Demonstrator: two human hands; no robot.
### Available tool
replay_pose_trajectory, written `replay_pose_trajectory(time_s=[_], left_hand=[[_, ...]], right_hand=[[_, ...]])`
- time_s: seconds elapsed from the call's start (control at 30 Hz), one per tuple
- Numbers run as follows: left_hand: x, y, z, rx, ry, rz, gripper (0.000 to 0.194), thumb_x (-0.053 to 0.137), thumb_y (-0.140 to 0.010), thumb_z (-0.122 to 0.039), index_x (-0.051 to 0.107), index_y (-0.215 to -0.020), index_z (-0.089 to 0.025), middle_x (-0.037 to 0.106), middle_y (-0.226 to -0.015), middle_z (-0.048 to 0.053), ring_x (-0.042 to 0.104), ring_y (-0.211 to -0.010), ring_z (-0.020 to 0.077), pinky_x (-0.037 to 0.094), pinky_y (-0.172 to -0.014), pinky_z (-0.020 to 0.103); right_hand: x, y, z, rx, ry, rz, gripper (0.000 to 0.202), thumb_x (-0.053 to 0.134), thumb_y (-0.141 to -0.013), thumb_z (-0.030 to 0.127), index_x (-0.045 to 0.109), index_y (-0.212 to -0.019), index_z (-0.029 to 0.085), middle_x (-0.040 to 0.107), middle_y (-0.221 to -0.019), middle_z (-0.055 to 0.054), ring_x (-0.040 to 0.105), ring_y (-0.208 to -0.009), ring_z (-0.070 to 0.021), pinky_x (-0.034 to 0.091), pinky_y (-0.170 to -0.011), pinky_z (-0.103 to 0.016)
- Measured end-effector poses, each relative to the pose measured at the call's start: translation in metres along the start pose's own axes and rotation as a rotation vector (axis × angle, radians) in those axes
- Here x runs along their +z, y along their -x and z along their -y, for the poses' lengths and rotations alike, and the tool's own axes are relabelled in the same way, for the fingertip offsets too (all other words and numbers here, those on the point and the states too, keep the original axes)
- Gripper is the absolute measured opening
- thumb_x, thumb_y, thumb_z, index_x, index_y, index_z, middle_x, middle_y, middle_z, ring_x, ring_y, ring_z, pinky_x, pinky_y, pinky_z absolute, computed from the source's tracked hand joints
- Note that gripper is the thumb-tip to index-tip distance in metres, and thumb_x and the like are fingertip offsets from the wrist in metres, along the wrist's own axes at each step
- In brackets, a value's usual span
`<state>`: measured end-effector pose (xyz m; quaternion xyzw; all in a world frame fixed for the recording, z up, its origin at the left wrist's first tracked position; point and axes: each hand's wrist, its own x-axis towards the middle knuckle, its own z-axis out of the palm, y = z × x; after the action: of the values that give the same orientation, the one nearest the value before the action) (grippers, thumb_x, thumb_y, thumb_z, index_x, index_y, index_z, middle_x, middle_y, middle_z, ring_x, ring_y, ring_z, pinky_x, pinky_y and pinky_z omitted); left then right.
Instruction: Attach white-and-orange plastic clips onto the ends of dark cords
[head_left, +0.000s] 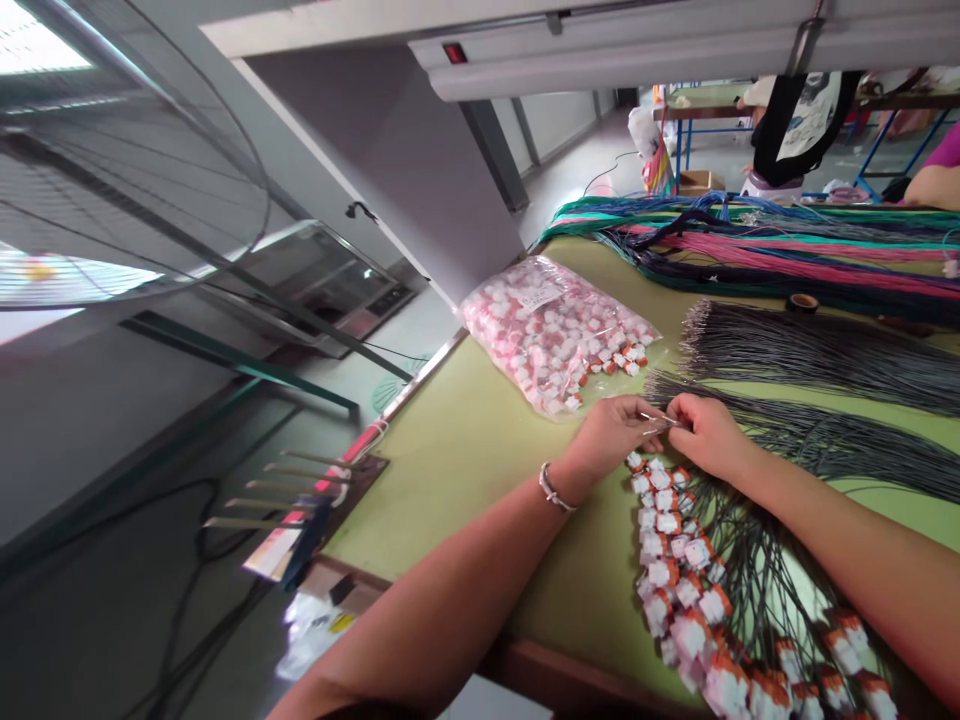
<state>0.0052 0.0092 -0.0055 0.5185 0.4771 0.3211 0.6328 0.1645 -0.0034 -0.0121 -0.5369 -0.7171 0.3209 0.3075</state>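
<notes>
Close together over the green table (465,450), the left hand (611,432) and right hand (705,432) pinch thin wire ends (658,420) between fingertips, beside a bag of connectors (551,330) whose white label is unreadable.

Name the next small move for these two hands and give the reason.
Probably press the wire ends into a connector: the left hand and right hand pinch them together above the row of finished connectors, with loose ones in the bag beside them. Whether a connector is already held is hidden.
</notes>
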Motion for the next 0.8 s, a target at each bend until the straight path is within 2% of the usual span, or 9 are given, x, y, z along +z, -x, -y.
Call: replay_pose_trajectory(time_s=[0.13,0.27,0.43,0.53,0.57,0.6,0.67,0.73,0.8], left_hand=[[-0.002,0.001,-0.001,0.01,-0.064,0.002,0.014,0.071,-0.074,-0.024,0.064,-0.075,-0.012,0.063,-0.051,0.0,0.057,-0.046,0.0086,0.047,-0.05,0.019],[-0.015,0.006,-0.007,0.074,-0.292,0.067,0.008,0.068,-0.073,-0.02,0.066,-0.077,-0.013,0.06,-0.052,-0.003,0.051,-0.046,0.0063,0.039,-0.046,0.017],[-0.025,0.017,-0.017,0.131,-0.559,0.499,0.01,0.066,-0.073,-0.018,0.072,-0.08,-0.015,0.067,-0.062,0.0,0.056,-0.054,0.0088,0.043,-0.053,0.018],[-0.029,0.019,-0.021,0.307,-0.654,0.605,0.014,0.062,-0.079,-0.023,0.074,-0.085,-0.017,0.07,-0.074,0.003,0.06,-0.063,0.011,0.047,-0.061,0.021],[-0.031,0.018,-0.021,0.371,-0.687,0.56,0.016,0.06,-0.081,-0.025,0.074,-0.084,-0.017,0.071,-0.078,0.005,0.061,-0.068,0.0122,0.048,-0.065,0.022],[-0.035,0.016,-0.022,0.425,-0.737,0.451,0.018,0.058,-0.083,-0.026,0.073,-0.084,-0.017,0.071,-0.082,0.006,0.062,-0.073,0.0137,0.048,-0.07,0.024],[-0.045,0.01,-0.021,0.471,-0.902,0.07,0.023,0.051,-0.088,-0.024,0.072,-0.084,-0.015,0.069,-0.087,0.009,0.062,-0.081,0.0173,0.048,-0.077,0.029],[-0.055,0.002,-0.02,0.432,-1.133,-0.286,0.028,0.044,-0.09,-0.02,0.071,-0.086,-0.013,0.067,-0.091,0.012,0.059,-0.089,0.0222,0.047,-0.081,0.035],[-0.061,-0.006,-0.019,0.359,-1.353,-0.419,0.029,0.041,-0.089,-0.016,0.07,-0.085,-0.012,0.064,-0.092,0.014,0.056,-0.094,0.0265,0.046,-0.082,0.038]], right_hand=[[-0.001,0.0,-0.001,0.019,-0.043,-0.002,0.002,0.052,-0.063,0.018,0.05,-0.063,0.02,0.049,-0.053,0.005,0.04,-0.051,-0.0101,0.029,-0.051,-0.024],[-0.001,0.0,-0.003,0.048,-0.183,-0.024,0.004,0.053,-0.067,0.024,0.052,-0.066,0.02,0.048,-0.054,0.004,0.04,-0.05,-0.0103,0.03,-0.049,-0.024],[-0.003,-0.001,-0.003,0.172,-0.382,-0.078,0.02,0.057,-0.073,0.04,0.055,-0.07,0.02,0.053,-0.057,0.002,0.044,-0.05,-0.0113,0.034,-0.048,-0.025],[-0.006,-0.001,0.0,0.228,-0.482,-0.057,0.024,0.06,-0.071,0.043,0.057,-0.073,0.019,0.05,-0.054,0.004,0.039,-0.046,-0.0096,0.029,-0.045,-0.024],[-0.006,-0.001,0.002,0.217,-0.508,-0.057,0.023,0.062,-0.069,0.041,0.058,-0.074,0.019,0.05,-0.054,0.004,0.039,-0.047,-0.0092,0.029,-0.046,-0.024],[-0.007,-0.001,0.003,0.197,-0.533,-0.055,0.023,0.064,-0.065,0.038,0.059,-0.075,0.018,0.05,-0.055,0.005,0.039,-0.048,-0.0089,0.029,-0.047,-0.023],[-0.008,-0.001,0.004,0.175,-0.585,-0.028,0.024,0.065,-0.061,0.034,0.06,-0.078,0.018,0.05,-0.056,0.005,0.04,-0.05,-0.0086,0.029,-0.048,-0.023],[-0.009,-0.001,0.005,0.185,-0.619,0.002,0.023,0.063,-0.062,0.032,0.06,-0.08,0.017,0.05,-0.054,0.006,0.038,-0.048,-0.0079,0.028,-0.048,-0.023],[-0.008,0.0,0.005,0.207,-0.632,0.015,0.022,0.06,-0.065,0.031,0.06,-0.081,0.017,0.052,-0.052,0.006,0.036,-0.045,-0.0072,0.027,-0.046,-0.023]])
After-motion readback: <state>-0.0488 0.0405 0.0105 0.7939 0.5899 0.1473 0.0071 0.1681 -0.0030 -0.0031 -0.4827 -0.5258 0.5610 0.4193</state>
